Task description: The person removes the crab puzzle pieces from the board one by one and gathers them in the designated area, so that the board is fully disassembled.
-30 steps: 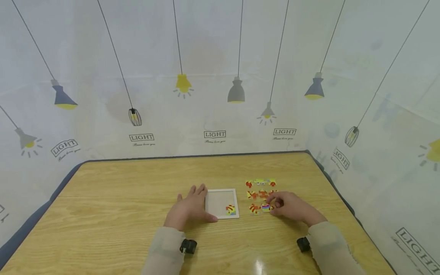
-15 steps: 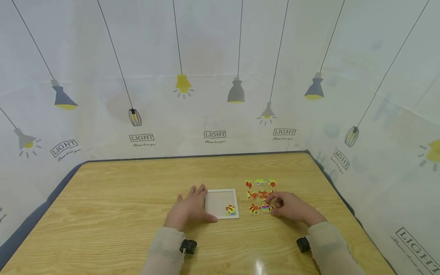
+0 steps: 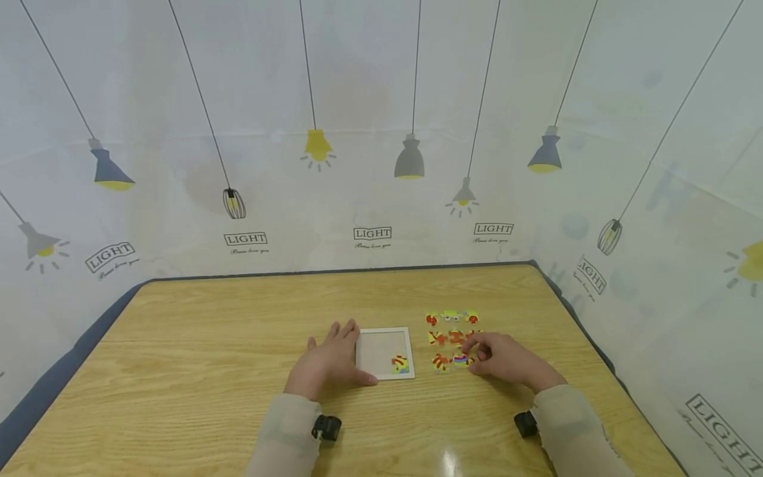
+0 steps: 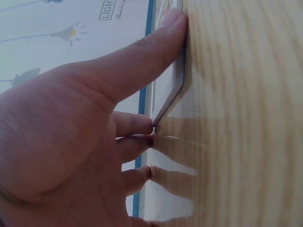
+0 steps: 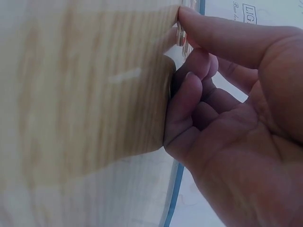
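A square white puzzle tray (image 3: 410, 344) lies on the wooden table, with one red-and-yellow jigsaw piece in its near right corner. My left hand (image 3: 330, 363) rests at the tray's left side, fingers spread and fairly straight, its thumb along the near edge. In the left wrist view that thumb (image 4: 156, 45) touches the tray's rim. To the right, my right hand (image 3: 509, 359) pinches a rainbow-striped jigsaw piece (image 3: 460, 360) low at the table between thumb and index finger. The right wrist view shows the other fingers (image 5: 184, 101) curled, and the piece mostly hidden behind the thumb.
Several loose jigsaw pieces lie in rows right of the tray, among them a red-and-yellow piece (image 3: 440, 362) and an orange piece (image 3: 456, 337). The wooden table (image 3: 238, 331) ends at a lamp-printed curtain (image 3: 357, 199) behind and at both sides.
Both hands and the tray stay in the same place. The rainbow-striped jigsaw piece has shifted very slightly at my right fingertips.
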Demonstrator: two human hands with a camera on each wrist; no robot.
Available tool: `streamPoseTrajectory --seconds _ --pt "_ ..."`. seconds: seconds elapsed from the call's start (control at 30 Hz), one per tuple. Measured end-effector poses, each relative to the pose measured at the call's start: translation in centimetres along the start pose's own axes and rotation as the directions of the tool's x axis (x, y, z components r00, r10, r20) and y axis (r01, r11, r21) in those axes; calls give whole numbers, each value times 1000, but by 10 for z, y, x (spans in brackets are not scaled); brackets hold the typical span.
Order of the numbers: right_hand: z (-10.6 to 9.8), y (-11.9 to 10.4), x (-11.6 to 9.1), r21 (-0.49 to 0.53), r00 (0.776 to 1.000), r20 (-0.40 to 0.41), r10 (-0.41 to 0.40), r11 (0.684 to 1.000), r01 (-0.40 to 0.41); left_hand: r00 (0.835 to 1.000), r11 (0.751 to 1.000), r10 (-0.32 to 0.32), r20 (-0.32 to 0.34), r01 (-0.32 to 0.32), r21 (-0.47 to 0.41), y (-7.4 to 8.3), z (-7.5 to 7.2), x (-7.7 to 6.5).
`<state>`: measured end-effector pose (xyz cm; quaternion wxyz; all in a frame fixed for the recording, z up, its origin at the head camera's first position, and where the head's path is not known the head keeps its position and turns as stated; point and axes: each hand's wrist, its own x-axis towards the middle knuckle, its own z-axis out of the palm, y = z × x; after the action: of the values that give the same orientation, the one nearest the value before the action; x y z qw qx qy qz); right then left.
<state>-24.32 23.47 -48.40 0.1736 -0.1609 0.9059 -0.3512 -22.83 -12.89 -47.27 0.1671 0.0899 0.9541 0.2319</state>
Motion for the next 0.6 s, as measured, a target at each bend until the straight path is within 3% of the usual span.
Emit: streamPoseTrajectory --seconds 0.6 --pt "1 -2 -2 15 1000 -4 -1 1000 1 1000 1000 -2 1 2 2 0 1 0"
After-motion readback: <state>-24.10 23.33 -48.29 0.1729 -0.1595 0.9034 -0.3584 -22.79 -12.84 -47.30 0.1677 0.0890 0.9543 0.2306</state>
